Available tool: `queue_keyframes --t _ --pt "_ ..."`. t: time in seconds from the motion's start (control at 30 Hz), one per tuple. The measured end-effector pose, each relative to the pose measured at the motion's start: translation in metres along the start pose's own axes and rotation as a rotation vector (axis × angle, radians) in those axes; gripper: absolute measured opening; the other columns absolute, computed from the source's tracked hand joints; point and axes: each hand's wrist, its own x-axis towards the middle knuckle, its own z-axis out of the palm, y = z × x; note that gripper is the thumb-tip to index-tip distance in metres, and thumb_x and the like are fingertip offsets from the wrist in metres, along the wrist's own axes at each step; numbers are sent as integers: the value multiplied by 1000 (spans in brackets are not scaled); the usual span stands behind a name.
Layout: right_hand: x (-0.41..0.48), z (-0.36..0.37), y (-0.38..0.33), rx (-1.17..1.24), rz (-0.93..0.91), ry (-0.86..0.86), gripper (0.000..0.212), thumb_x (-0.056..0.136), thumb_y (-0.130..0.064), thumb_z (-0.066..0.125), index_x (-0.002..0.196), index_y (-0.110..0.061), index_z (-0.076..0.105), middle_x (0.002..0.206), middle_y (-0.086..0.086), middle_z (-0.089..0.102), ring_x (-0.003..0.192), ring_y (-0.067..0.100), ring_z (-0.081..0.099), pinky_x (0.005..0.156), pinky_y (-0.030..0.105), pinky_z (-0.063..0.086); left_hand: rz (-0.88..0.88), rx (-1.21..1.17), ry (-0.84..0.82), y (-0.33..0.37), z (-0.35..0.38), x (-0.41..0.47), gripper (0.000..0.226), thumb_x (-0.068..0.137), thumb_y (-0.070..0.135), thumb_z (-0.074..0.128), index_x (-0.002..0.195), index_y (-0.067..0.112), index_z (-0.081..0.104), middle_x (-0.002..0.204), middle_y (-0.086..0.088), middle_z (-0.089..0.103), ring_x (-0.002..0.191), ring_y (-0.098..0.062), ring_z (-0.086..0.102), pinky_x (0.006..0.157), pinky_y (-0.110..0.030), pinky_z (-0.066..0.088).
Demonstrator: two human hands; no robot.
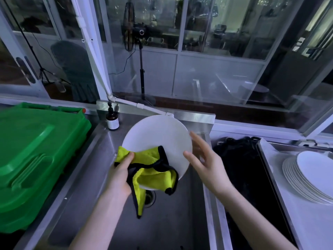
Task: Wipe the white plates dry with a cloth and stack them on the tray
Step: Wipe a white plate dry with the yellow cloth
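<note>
White plate (156,134): held tilted above steel sink (167,226), face toward camera.
Left hand (120,170): clenched on yellow, black-edged cloth (153,175), pinning it against lower left of plate; loose end hanging toward drain.
Right hand (203,159): released, fingers spread, at plate's right rim; contact not discernible.
Stack of white plates (310,177): on tray (281,204), far right, well apart from sink.
Green plastic bin (36,159) at left.
Brown bottle (112,120) upright at sink's back left corner.
</note>
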Motion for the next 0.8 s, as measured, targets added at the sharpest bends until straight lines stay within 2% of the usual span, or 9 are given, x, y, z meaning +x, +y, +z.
queue_keyframes --t 0.07,0.17,0.27,0.37,0.5,0.57,0.63,0.7,0.8 --pt "0 -17 -3 -356 -283 -124 69 83 -37 78 145 -24 50 154 -3 45 144 10 39 117 28 34 11 71 -2 15 -2 4 32 87 14 70 118 5 67 109 -18 71 91 -31 70 83 -45 56" --pt "6 -26 -10 -885 -704 -289 58 83 -33 80 135 -15 63 152 7 47 145 27 39 117 51 33 15 213 -82 33 1 6 28 87 12 70 113 3 69 102 -19 74 84 -31 72 75 -42 59" --pt "7 -21 -14 -990 -952 -357 33 94 -10 62 126 -10 69 139 9 61 133 30 54 112 49 41 0 327 -169 44 6 3 21 85 9 70 104 1 70 93 -19 75 70 -28 73 58 -36 59" --pt "2 -20 -16 -971 -999 -314 32 98 -8 52 125 -8 70 132 8 66 125 25 61 103 42 51 -69 374 -200 56 9 2 24 86 14 69 105 0 70 99 -21 73 70 -29 71 64 -39 61" --pt "-5 -17 -18 -874 -860 -330 39 96 -2 50 128 -12 68 133 9 65 123 25 62 94 40 56 -150 334 -198 73 5 0 19 89 23 63 83 8 74 74 -12 75 56 -23 70 49 -29 58" --pt "-10 -14 -20 -739 -687 -315 45 89 2 62 128 -19 68 129 3 68 117 17 66 85 33 60 -116 236 -164 78 1 4 28 94 24 56 76 11 73 63 -7 72 51 -19 69 44 -27 55" --pt "-12 -11 -20 -595 -465 -236 37 86 -11 73 121 -22 72 106 -11 76 93 3 70 69 23 56 -9 60 -94 84 -2 10 26 99 24 51 84 14 69 63 -3 73 54 -14 70 49 -27 56" --pt "-9 -10 -16 -423 -181 -197 18 88 -18 75 106 -19 75 78 -20 69 73 0 63 61 20 46 102 -156 23 89 -5 11 16 99 25 54 88 17 64 66 3 73 57 -8 70 48 -24 54" --pt "-11 -7 -7 -105 153 -176 4 89 -20 75 86 -20 72 72 -17 68 67 -3 61 60 16 47 356 -221 68 85 -3 3 6 96 20 60 94 16 65 79 2 76 65 -10 72 50 -22 55"
